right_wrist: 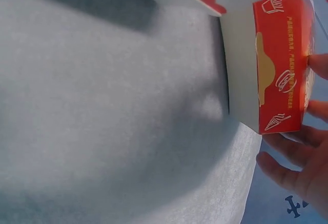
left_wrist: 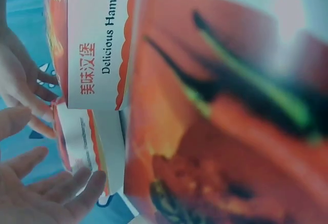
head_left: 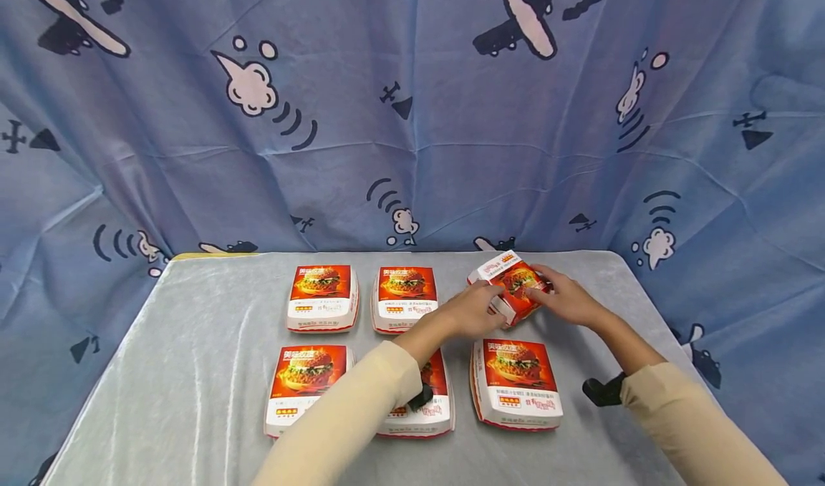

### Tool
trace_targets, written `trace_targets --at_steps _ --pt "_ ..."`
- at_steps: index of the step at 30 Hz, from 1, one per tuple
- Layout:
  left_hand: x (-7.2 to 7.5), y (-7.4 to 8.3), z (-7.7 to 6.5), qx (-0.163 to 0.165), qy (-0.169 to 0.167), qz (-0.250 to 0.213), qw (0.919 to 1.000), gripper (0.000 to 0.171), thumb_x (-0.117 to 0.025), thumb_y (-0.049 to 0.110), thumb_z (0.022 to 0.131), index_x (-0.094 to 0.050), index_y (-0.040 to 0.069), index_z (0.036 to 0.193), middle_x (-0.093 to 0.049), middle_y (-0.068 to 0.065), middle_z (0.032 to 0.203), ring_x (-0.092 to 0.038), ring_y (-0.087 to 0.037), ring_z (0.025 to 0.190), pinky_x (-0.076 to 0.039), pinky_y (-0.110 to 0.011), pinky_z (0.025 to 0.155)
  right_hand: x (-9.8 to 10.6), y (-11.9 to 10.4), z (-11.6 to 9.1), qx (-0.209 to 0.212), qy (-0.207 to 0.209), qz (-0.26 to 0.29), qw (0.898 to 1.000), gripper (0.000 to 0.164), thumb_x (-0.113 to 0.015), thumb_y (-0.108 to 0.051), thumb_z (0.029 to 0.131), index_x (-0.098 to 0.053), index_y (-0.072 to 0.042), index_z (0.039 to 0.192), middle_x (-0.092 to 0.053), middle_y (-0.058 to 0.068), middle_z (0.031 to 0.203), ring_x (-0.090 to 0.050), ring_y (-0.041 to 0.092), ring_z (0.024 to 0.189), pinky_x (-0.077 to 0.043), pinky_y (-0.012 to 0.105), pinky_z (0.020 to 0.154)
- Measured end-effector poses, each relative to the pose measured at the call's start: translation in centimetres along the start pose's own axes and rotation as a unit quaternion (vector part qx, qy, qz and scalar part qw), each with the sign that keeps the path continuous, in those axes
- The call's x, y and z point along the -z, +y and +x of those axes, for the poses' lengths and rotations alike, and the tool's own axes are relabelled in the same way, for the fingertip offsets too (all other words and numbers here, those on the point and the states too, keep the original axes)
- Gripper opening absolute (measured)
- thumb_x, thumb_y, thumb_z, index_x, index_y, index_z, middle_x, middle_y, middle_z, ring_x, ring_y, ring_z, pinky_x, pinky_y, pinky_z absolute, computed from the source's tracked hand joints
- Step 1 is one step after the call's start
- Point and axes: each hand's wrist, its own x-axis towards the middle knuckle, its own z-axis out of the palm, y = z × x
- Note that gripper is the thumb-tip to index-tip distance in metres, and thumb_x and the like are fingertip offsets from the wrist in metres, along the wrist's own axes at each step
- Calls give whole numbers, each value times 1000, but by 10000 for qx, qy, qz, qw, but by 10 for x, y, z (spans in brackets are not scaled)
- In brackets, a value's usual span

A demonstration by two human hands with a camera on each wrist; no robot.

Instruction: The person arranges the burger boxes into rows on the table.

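Toward the back right of the table, a red-and-white hamburger box (head_left: 515, 283) with a burger picture sits turned at an angle. My right hand (head_left: 568, 300) grips its right corner, thumb on the lid and fingers at the side. In the right wrist view that hand (right_wrist: 310, 175) shows beside the box's red side panel (right_wrist: 282, 70). My left hand (head_left: 465, 311) touches the box's left side. Its fingers look loose and spread in the left wrist view, where the left hand (left_wrist: 46, 183) partly overlaps the box (left_wrist: 79, 137).
Similar boxes stand in two rows: back-left box (head_left: 320, 298), back-middle box (head_left: 404, 298), front-left box (head_left: 306, 382), front-middle box (head_left: 419, 418) partly behind my left sleeve, front-right box (head_left: 518, 384). A blue patterned curtain (head_left: 361, 114) hangs behind the grey-covered table (head_left: 174, 371).
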Motion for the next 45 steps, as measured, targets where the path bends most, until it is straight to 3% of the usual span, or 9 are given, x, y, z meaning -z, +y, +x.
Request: trace_targets --at_steps 7,14,23,30,36,45 --pt "2 -1 1 373 273 -81 9989 61 -59 28 97 -40 20 154 -22 -11 164 -24 -22 149 -28 -40 117 3 -2 5 243 -382 180 9988 62 -53 -18 102 -27 10 151 -36 36 147 -47 47 121 -43 63 98" --pt "4 -2 -2 433 55 52 9990 57 -60 27 96 -46 15 150 -28 -13 161 -24 -24 149 -27 -37 117 2 -4 7 187 -546 190 9981 62 -49 -16 102 -23 9 152 -29 37 151 -38 52 131 -32 68 105" --pt "6 -2 -6 226 -3 165 9996 56 -59 27 97 -46 13 150 -39 -12 156 -26 -24 148 -26 -36 117 3 -6 1 189 -334 54 9992 68 -52 -27 103 -22 9 152 -28 36 151 -38 57 129 -39 67 99" --pt "7 -1 -11 -60 -13 314 9995 51 -60 26 97 -52 12 145 -51 -10 145 -45 -22 136 -38 -30 109 1 -6 -10 124 -279 -8 9995 69 -55 -32 102 -27 8 151 -41 37 142 -47 55 124 -49 61 92" --pt "7 1 -12 -363 -68 327 9988 46 -61 24 98 -57 8 140 -60 -7 136 -51 -18 130 -42 -26 103 -1 -4 -12 245 -265 18 9993 66 -60 -28 101 -34 11 147 -51 35 132 -56 47 113 -53 54 89" --pt "4 2 -10 -512 45 207 9985 46 -59 20 96 -57 6 140 -60 -6 138 -51 -16 130 -40 -23 104 0 0 -12 376 -328 35 9987 59 -60 -14 100 -34 9 148 -49 36 134 -56 48 113 -53 54 88"
